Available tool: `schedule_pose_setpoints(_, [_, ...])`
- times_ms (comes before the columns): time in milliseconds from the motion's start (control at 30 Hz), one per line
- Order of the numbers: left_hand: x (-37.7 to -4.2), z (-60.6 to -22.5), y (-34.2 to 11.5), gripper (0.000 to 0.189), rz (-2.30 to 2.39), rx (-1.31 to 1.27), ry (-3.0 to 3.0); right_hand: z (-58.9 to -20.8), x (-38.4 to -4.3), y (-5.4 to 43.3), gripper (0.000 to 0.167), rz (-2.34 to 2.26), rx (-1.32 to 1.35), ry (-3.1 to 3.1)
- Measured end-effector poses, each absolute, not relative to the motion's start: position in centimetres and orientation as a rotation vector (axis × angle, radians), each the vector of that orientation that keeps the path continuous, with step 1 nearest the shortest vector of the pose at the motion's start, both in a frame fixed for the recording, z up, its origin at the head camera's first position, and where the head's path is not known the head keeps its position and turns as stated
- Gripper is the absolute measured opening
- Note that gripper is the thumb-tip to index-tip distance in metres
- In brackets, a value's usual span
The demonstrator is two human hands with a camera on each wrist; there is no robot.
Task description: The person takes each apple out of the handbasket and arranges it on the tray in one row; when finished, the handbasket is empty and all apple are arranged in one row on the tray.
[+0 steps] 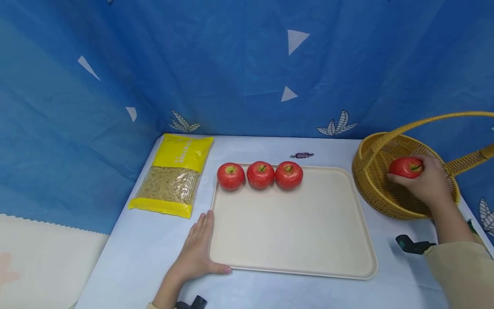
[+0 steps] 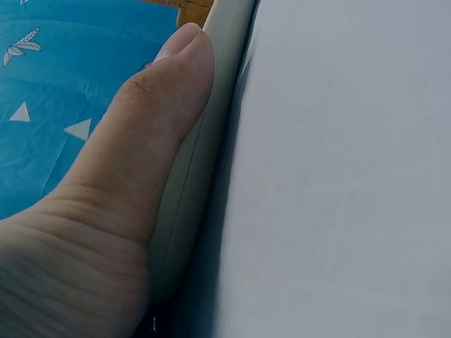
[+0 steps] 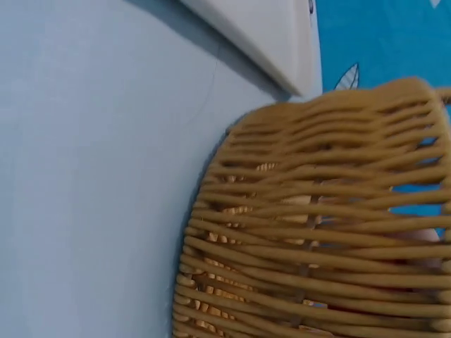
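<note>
My right hand [image 1: 434,182] grips a red apple [image 1: 403,167] inside the opening of a wicker basket [image 1: 370,193], thumb on the near side. From the right wrist, the basket's woven wall [image 3: 331,204] hides most of that hand and the apple. My left hand [image 1: 197,253] touches the near left corner of a cream tray [image 1: 293,227], fingers straight along its left side. In the left wrist view the thumb [image 2: 151,120] lies along the tray's front edge [image 2: 201,155]. Three apples, a left one [image 1: 230,176], a middle one [image 1: 260,175] and a right one [image 1: 289,175], line the tray's back left.
A yellow bag of pasta [image 1: 170,176] lies left of the tray. Behind the tray is a small purple wrapped candy [image 1: 302,155]. The basket's tall handle [image 1: 444,116] arches over its opening. A blue patterned curtain [image 1: 239,64] hangs behind the white-covered table [image 1: 127,257].
</note>
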State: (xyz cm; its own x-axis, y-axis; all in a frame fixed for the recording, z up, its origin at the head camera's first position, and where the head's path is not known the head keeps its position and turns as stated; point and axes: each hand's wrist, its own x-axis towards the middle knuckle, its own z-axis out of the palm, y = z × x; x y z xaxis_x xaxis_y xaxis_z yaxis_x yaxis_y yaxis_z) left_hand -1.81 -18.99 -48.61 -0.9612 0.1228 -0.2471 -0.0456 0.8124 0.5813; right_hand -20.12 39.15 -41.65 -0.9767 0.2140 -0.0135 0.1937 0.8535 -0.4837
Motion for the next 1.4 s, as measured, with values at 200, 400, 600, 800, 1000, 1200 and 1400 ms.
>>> schedule_pose_setpoints(200, [-1.9,-48.7,-19.2,0.165,0.87,0.047,2.7,-40.8,-19.0,38.3,0.1,0.755,-0.254,-2.953])
schedule_pose_setpoints(400, [-1.9,-48.7,-19.2,0.163,0.876,0.037,2.687,-39.3,-17.5,37.2,0.101,0.696,-0.207,-2.979])
schedule_pose_setpoints(600, [-1.8,-48.6,-19.1,0.162,0.882,0.042,2.687,-38.1,-16.4,35.8,0.102,0.591,-0.086,-3.009])
schedule_pose_setpoints(800, [-1.7,-48.7,-19.1,0.161,0.902,0.058,2.707,-37.2,-14.8,34.6,0.101,0.586,0.068,-3.027])
schedule_pose_setpoints(1000, [-1.6,-48.8,-19.2,0.161,0.924,0.062,2.72,-36.0,-13.3,33.2,0.1,0.797,0.21,-3.034])
schedule_pose_setpoints(1200, [-1.7,-48.9,-19.1,0.162,0.923,0.065,2.728,-35.5,-12.5,31.0,0.098,0.999,0.32,-2.985])
schedule_pose_setpoints(1400, [-1.7,-48.9,-19.1,0.161,0.916,0.06,2.724,-36.3,-12.6,28.3,0.092,1.152,0.363,-2.904])
